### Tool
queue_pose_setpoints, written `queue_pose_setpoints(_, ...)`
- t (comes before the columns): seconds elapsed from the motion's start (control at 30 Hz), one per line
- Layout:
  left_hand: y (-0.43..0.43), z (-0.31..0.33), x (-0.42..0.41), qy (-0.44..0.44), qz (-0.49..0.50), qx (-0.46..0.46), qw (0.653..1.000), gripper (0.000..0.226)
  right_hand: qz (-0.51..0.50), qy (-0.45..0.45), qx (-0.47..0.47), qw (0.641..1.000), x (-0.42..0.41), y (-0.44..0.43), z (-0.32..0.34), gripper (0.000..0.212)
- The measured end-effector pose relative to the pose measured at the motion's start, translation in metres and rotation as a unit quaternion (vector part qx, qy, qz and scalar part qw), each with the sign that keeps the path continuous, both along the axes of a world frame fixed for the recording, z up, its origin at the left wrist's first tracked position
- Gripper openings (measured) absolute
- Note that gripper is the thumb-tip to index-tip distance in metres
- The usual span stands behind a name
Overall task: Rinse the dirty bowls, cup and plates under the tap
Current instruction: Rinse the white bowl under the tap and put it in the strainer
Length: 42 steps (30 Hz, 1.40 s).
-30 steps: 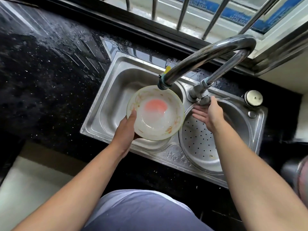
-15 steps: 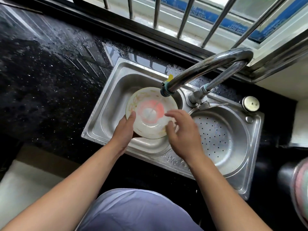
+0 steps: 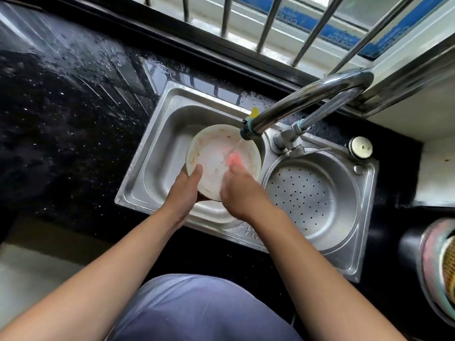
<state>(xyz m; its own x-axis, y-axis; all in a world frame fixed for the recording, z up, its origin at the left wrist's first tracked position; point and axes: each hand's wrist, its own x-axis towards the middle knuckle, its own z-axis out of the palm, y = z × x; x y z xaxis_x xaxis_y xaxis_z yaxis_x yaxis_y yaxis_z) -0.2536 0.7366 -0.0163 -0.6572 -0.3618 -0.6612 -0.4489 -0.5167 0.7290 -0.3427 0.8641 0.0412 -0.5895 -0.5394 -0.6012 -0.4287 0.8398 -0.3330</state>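
My left hand (image 3: 187,185) grips bowl (image 3: 216,153) by near rim, tilted under tap (image 3: 248,131) over left sink (image 3: 157,148) basin. My right hand (image 3: 242,190) open inside bowl, holding nothing; residue lies just ahead of fingers, leftward.

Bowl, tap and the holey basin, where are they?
bowl (image 3: 211,153), head view, on its smeared inside wall
tap (image 3: 295,99), head view, on the curved spout
holey basin (image 3: 310,200), head view, on its perforated floor
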Motion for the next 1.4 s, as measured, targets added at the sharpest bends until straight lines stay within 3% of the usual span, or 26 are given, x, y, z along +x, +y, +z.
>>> queue_pose_setpoints(0.07, 0.005, 0.003, -0.001, 0.007, -0.012, 0.004, 1.0, 0.044, 0.0, 0.009, -0.008, 1.0, -0.005, -0.018, 0.001, 0.056)
queue_pose_setpoints(0.2, 0.003, 0.001, -0.002, 0.018, 0.004, 0.031, 0.999, 0.025, 0.09, -0.034, -0.075, 0.993, -0.005, -0.039, 0.008, 0.035)
queue_pose_setpoints(0.3, -0.005, -0.003, 0.0, 0.007, 0.038, 0.04, 0.998, 0.027, 0.105, -0.048, -0.014, 0.993, -0.009, -0.022, 0.007, 0.042)
queue_pose_setpoints(0.4, -0.003, -0.006, 0.004, 0.008, 0.026, 0.043, 0.999, 0.031, 0.05, 0.018, 0.058, 0.997, -0.022, -0.018, 0.001, 0.038)
queue_pose_setpoints(0.47, 0.002, -0.006, 0.005, 0.015, 0.013, 0.044, 0.999, 0.027, 0.065, 0.042, 0.035, 0.996, -0.026, -0.031, -0.004, 0.049)
queue_pose_setpoints(0.6, 0.0, -0.006, 0.005, 0.024, 0.027, 0.065, 0.997, 0.024, 0.135, -0.066, -0.057, 0.987, -0.007, -0.039, -0.01, 0.045)
queue_pose_setpoints(0.67, -0.006, -0.009, 0.007, 0.01, 0.037, 0.055, 0.998, 0.022, 0.142, -0.098, -0.024, 0.985, 0.004, -0.021, -0.016, 0.038)
queue_pose_setpoints(0.77, -0.006, -0.013, 0.01, -0.003, 0.012, 0.025, 1.0, 0.022, 0.077, -0.036, 0.057, 0.995, 0.002, -0.007, -0.029, 0.056)
queue_pose_setpoints(0.87, 0.001, -0.013, 0.006, -0.001, -0.022, 0.02, 1.0, 0.018, 0.008, -0.047, -0.017, 0.999, -0.005, -0.028, -0.03, 0.073)
queue_pose_setpoints(0.97, -0.002, -0.013, -0.001, 0.005, -0.014, 0.02, 1.0, 0.023, 0.043, -0.085, -0.11, 0.989, -0.007, -0.041, -0.034, 0.057)
queue_pose_setpoints(1.07, -0.012, -0.016, -0.003, 0.008, 0.024, 0.038, 0.999, 0.035, 0.058, -0.119, -0.08, 0.988, -0.012, -0.022, -0.035, 0.038)
queue_pose_setpoints(1.17, -0.015, -0.017, -0.001, -0.013, 0.009, 0.012, 1.0, 0.021, 0.043, 0.012, 0.025, 0.999, -0.024, -0.014, -0.037, 0.034)
queue_pose_setpoints(1.23, -0.012, -0.016, -0.001, -0.015, -0.023, 0.003, 1.0, 0.013, 0.039, 0.033, -0.004, 0.999, -0.023, -0.032, -0.034, 0.052)
queue_pose_setpoints(1.33, -0.016, -0.013, -0.002, -0.018, -0.035, 0.006, 0.999, 0.017, 0.032, -0.059, -0.118, 0.991, -0.008, -0.055, -0.033, 0.042)
queue_pose_setpoints(1.4, -0.023, -0.013, 0.002, -0.019, -0.016, 0.023, 0.999, 0.025, 0.067, -0.093, -0.094, 0.989, -0.004, -0.042, -0.038, 0.043)
